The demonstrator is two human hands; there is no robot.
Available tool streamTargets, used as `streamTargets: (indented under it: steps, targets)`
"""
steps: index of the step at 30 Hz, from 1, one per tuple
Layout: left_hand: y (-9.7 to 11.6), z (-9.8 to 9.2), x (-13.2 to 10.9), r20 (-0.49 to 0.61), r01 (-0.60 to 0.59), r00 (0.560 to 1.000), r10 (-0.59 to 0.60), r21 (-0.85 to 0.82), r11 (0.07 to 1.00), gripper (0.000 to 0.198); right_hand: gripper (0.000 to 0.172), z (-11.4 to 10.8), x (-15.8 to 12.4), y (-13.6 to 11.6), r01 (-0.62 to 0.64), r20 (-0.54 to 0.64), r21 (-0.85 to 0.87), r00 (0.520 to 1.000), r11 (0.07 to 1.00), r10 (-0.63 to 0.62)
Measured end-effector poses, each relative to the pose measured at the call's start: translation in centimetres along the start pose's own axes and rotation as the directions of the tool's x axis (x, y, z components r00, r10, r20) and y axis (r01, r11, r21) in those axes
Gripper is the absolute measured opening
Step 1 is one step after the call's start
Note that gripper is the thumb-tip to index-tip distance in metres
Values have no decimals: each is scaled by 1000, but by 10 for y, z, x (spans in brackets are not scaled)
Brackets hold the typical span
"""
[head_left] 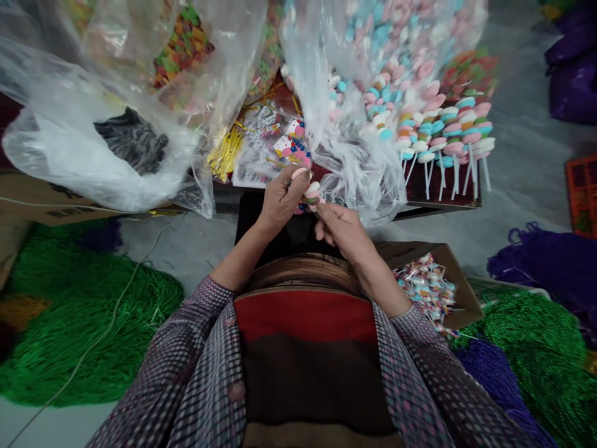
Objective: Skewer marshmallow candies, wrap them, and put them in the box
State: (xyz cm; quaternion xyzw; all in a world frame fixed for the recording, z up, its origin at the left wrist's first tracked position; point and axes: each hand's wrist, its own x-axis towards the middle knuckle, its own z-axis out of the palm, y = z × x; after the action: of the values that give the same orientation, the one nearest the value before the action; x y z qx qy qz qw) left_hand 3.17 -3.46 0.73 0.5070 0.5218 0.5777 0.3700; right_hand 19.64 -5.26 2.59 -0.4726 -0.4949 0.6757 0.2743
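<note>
Just in front of my body, at the table's near edge, my left hand point(281, 200) pinches a pinkish-white marshmallow at the upper end of a short row of candies. Close beside it, my right hand point(344, 229) has its fingers closed around the lower end of the same marshmallow skewer point(312, 193). Pale pink, white and greenish pieces show between the hands; fingers hide the stick. Behind the hands lie printed plastic wrappers point(265, 134) and gold twist ties point(225, 152). Finished-looking marshmallow skewers point(454, 134) with white sticks lie in a pile at the table's right.
Clear bags of marshmallows point(387, 37) and ring-shaped gummies point(184, 46) cover the table's back. A white plastic bag point(69, 149) lies left. A cardboard box point(459, 292) of wrapped candies stands low right. Green string bundles point(93, 311) lie on the floor.
</note>
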Motion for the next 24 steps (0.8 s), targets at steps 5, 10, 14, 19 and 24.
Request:
streamTargets:
  steps: [5,10,14,19,24]
  targets:
    - [3,-2,2,23,94,996,-92,-128,987,42,50,-9,2,-9,26,36,2,999,1000,-26]
    - [-1,-4,8,-12,129,990,-139,-291,948,55,43,-9,8,-16,76,-88,83,994,994,-69]
    - [-2,-6,11,-38,75,995,-93,-346,935,55,48,-7,16,-26,51,-55,242,998,969,-39]
    - [2,-4,4,13,27,1000,-23,-379,925,48,55,4,28,-30,13,-17,260,1000,965,-9]
    - [6,-16,0,84,107,993,-82,-374,921,46,46,4,37,-23,150,-217,204,971,967,-105]
